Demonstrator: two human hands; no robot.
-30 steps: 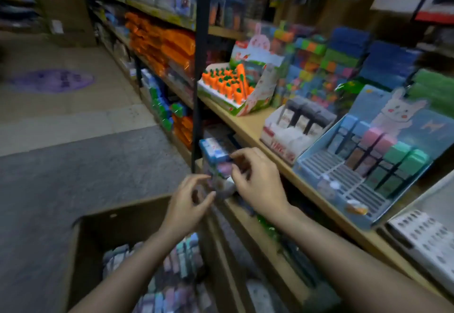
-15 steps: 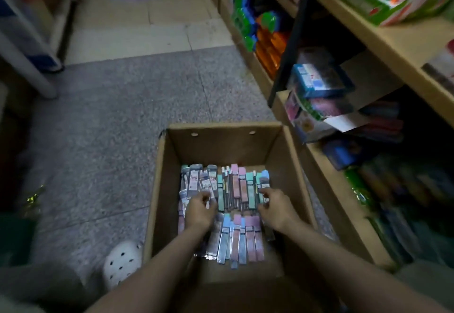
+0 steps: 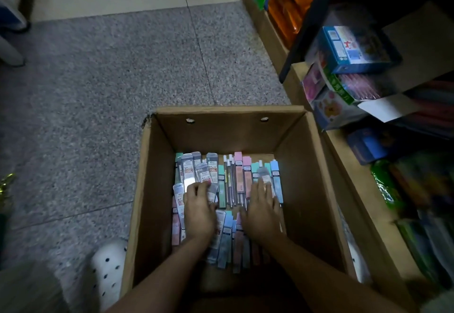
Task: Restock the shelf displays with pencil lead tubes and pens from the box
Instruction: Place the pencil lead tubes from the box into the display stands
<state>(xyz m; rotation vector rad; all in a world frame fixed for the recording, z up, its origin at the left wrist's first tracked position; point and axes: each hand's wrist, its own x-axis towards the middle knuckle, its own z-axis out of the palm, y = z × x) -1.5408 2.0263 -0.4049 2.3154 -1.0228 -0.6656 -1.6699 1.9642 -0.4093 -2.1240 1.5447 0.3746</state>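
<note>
Both hands were down in the cardboard box (image 3: 307, 165), centre-bottom of frame, box sitting on the grey speckled floor (image 3: 110, 91). Left hand (image 3: 199, 210) had its fingers curled over the clear lead tubes (image 3: 194, 172) packed in the upper-left of the box bottom; fingertips on top of them, but I couldn't tell if it had actually pinched one. Right hand (image 3: 261, 210) lay flat, fingers straight and slightly spread, pressing on the pastel tubes (image 3: 276, 177) along the right side. Between the hands I saw a few thin pens (image 3: 229, 180) lying lengthwise, white caps toward the top of frame. More pink, blue and green packs (image 3: 227, 239) lay in a second row nearer the bottom, partly under both wrists. Right of frame: wooden shelf (image 3: 348, 170) touching the box's right wall, small stacked product boxes (image 3: 348, 49) on it at upper right. White perforated clog (image 3: 108, 271) at lower left, just beside the box.
</note>
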